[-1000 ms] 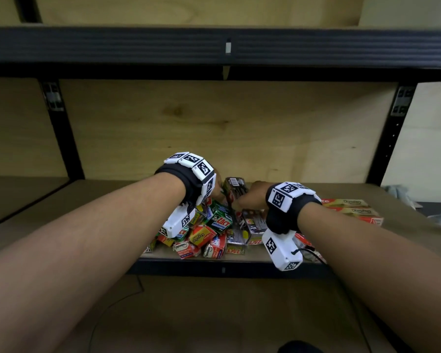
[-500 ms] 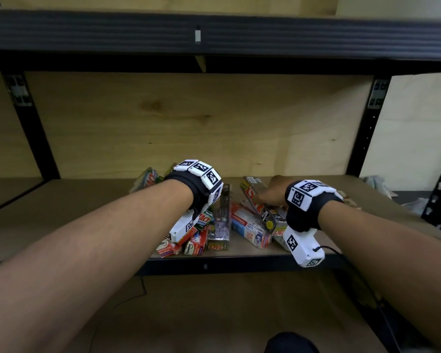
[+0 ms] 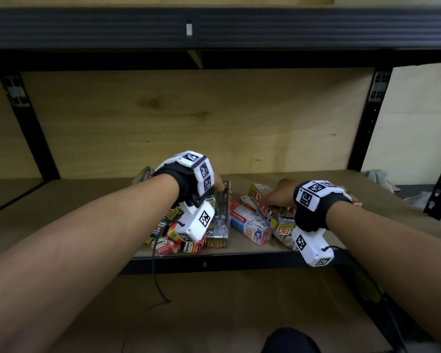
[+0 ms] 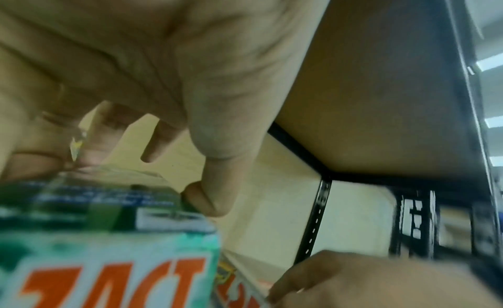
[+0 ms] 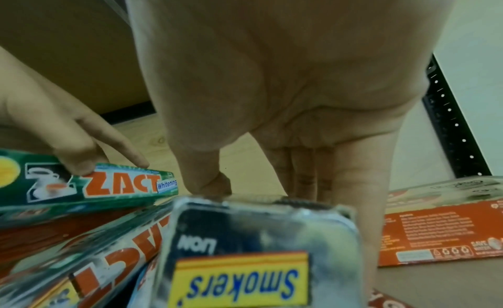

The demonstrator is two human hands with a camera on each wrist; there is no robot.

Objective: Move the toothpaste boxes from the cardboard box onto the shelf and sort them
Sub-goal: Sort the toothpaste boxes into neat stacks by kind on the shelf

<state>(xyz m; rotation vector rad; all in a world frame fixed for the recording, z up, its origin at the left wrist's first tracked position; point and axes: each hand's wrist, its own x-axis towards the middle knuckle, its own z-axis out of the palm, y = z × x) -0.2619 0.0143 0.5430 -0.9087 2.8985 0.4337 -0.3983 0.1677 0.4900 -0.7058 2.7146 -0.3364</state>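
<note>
Toothpaste boxes lie in a heap on the wooden shelf (image 3: 87,207). My left hand (image 3: 220,186) pinches the top edge of a green Zact Whitening box (image 3: 220,217) that stands on its long edge; in the left wrist view the thumb (image 4: 209,196) presses that green box (image 4: 108,259). My right hand (image 3: 267,200) reaches over a silver Zact Smokers box (image 3: 283,225). In the right wrist view its thumb (image 5: 207,181) and fingers (image 5: 307,175) grip the far end of the Smokers box (image 5: 258,248). No cardboard box is in view.
Small red, orange and green boxes (image 3: 173,233) are piled under my left wrist. A white-and-blue box (image 3: 250,225) lies between the hands. Flat orange boxes (image 5: 435,226) lie right of my right hand. The upper shelf beam (image 3: 214,29) hangs overhead, with a black upright (image 3: 364,123) at the right.
The hands have drawn apart. The right hand slid the silver boxes to the right, away from the pile, and the left hand set the green box up on its edge.
</note>
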